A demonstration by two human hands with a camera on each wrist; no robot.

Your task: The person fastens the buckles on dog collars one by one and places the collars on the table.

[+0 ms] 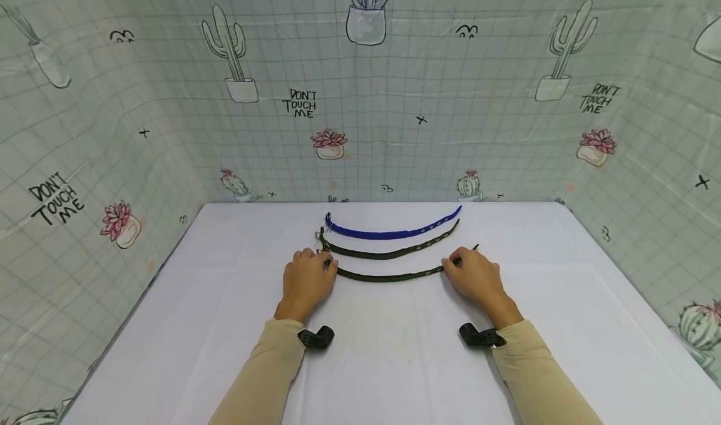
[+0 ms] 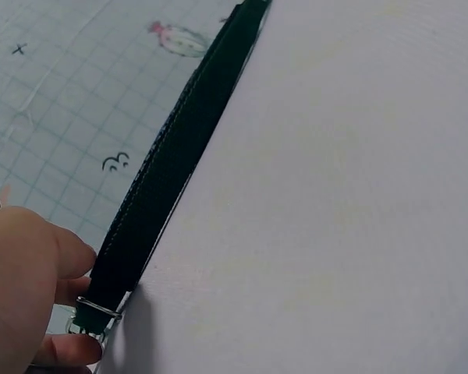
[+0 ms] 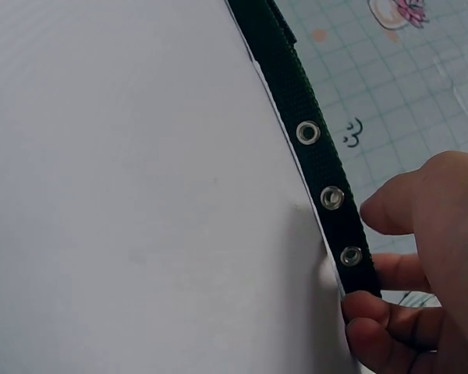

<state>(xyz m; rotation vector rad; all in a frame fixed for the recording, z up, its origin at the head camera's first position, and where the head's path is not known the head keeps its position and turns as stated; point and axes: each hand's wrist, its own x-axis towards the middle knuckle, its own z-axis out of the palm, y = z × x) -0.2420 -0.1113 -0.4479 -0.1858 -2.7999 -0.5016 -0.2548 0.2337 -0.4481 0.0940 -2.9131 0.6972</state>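
A dark green webbing collar (image 1: 388,278) with metal eyelets curves across the white table between my hands. At its buckle end, my left hand (image 1: 306,281) pinches it; the left wrist view shows the metal buckle (image 2: 97,310) between the fingers. My right hand (image 1: 473,278) grips the other end, beyond the eyelets (image 3: 332,198), and the tip pokes out past the fingers. Just behind lies a second dark green collar (image 1: 383,255), its buckle close to my left fingertips. Farthest back is a blue collar (image 1: 377,235), curved the same way.
The white table (image 1: 388,362) ends at a hanging backdrop cloth (image 1: 394,149) printed with cacti and lettering, which also rises along both sides. A black wrist camera (image 1: 317,337) sits on the left wrist, another black camera (image 1: 479,335) on the right.
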